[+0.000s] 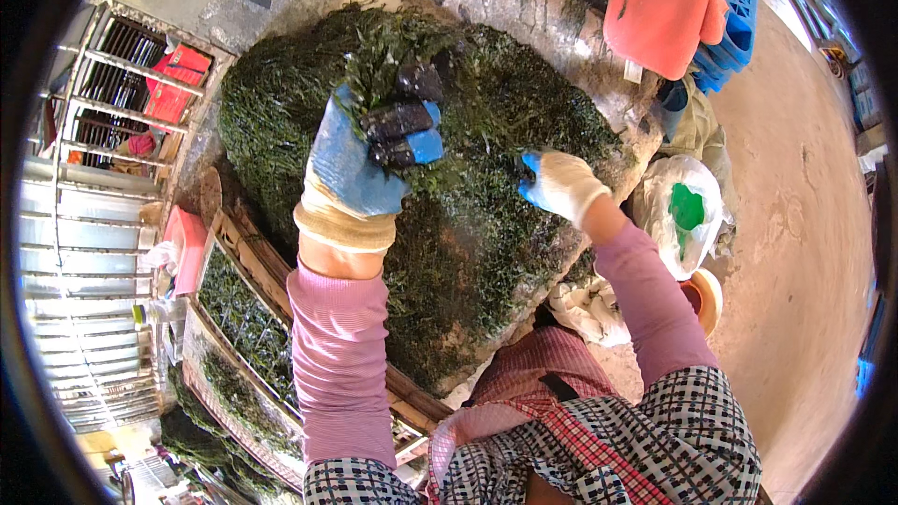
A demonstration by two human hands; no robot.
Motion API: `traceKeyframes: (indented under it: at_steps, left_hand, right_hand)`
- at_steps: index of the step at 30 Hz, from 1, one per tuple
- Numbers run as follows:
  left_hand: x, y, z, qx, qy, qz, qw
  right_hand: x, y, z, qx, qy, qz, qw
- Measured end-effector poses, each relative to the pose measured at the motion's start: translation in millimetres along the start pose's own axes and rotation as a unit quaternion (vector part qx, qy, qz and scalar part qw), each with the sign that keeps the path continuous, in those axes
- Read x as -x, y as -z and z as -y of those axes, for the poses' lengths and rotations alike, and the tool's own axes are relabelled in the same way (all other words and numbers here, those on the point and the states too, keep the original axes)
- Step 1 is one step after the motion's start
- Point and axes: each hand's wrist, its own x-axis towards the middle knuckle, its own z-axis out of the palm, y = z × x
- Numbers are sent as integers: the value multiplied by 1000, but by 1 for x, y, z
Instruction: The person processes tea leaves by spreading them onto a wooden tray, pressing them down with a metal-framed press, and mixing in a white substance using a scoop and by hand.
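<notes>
Dark green leafy plant material, which looks like fresh leaves or seaweed, lies in a wide heap (pixel 484 245) on a stone-like surface in front of me. My left hand (pixel 382 133), in a blue-coated knit glove with darkened fingers, is closed around a bunch of the leafy strands (pixel 382 56) above the heap. To its right, my right hand (pixel 554 182) wears a whitish glove with blue fingertips. It is over the heap's right part with its fingers partly bent; whether they pinch any strands cannot be told.
Wooden-framed trays (pixel 245 315) of greens stand at lower left, near a pink container (pixel 186 249) and a barred window (pixel 105 224). A salmon-coloured cloth (pixel 656 10) and blue crates (pixel 736 14) are at upper right. A white plastic bag (pixel 677 214) and a round tub (pixel 705 298) are at right.
</notes>
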Motion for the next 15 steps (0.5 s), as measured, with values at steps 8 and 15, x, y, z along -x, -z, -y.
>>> traceKeyframes:
  at_steps: [8, 15]
  left_hand:
    - [57, 70, 105, -244, 48, -91, 964]
    - [223, 87, 128, -306, 105, -43, 945]
  right_hand:
    - [59, -109, 65, -807, 195, 69, 553]
    - [104, -165, 144, -958, 165, 177, 155]
